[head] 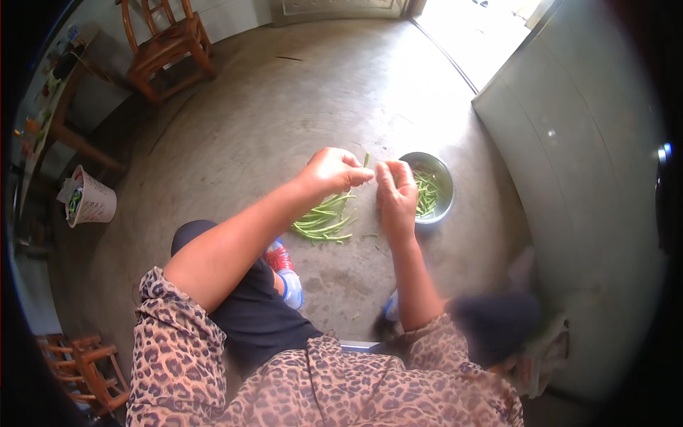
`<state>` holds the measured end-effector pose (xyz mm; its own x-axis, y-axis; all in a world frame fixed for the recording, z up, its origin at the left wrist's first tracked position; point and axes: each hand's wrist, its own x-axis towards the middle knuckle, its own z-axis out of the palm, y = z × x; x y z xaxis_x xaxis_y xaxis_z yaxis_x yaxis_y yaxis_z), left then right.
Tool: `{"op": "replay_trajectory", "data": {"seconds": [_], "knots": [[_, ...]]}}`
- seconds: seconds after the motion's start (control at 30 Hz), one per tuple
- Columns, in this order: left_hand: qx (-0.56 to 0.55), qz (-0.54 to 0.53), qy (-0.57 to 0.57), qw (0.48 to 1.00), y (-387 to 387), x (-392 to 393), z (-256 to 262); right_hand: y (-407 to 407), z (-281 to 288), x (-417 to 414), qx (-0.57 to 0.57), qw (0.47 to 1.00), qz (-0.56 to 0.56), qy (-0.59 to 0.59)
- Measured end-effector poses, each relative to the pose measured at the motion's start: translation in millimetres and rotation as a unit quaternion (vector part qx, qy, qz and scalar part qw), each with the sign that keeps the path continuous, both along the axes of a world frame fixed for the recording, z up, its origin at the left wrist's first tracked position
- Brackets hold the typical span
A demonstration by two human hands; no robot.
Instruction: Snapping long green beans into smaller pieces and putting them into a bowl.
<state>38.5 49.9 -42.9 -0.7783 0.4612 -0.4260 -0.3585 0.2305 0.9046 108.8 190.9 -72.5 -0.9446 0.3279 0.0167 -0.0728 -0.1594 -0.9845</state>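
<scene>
My left hand [337, 169] holds a short piece of green bean [366, 159] between thumb and fingers, its tip pointing up. Close beside it, fingertips almost meeting, my right hand [397, 189] has its thumb and fingers pinched together; whether something small is between them I cannot tell. A loose pile of long green beans [323, 221] lies on the concrete floor below my left hand. Just right of my right hand stands a round metal basin [447, 184], with many short bean pieces [427, 193] inside. My right hand covers part of its left rim.
A few bean bits [369, 235] lie on the floor between my feet. At the upper left are a wooden chair [165, 45] and a cluttered table [64, 107], with a white basket [98, 200] below. More wooden furniture [93, 368] is lower left. A pale panel [560, 123] rises at the right, near a bright doorway.
</scene>
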Motion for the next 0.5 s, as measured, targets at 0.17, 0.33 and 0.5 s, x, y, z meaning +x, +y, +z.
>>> {"op": "replay_trajectory", "data": {"seconds": [0.17, 0.33, 0.5], "knots": [[-0.117, -0.085, 0.156, 0.977, 8, 9, -5, 12, -15, -8, -0.237, 0.961, 0.128, -0.063], [-0.094, -0.100, 0.110, 0.984, 3, 8, 5, 63, -72, -43, -0.343, 0.925, -0.071, -0.145], [-0.143, -0.150, 0.188, 0.960, 6, 4, 15, 172, -149, -69, -0.063, 0.975, -0.121, -0.176]]}}
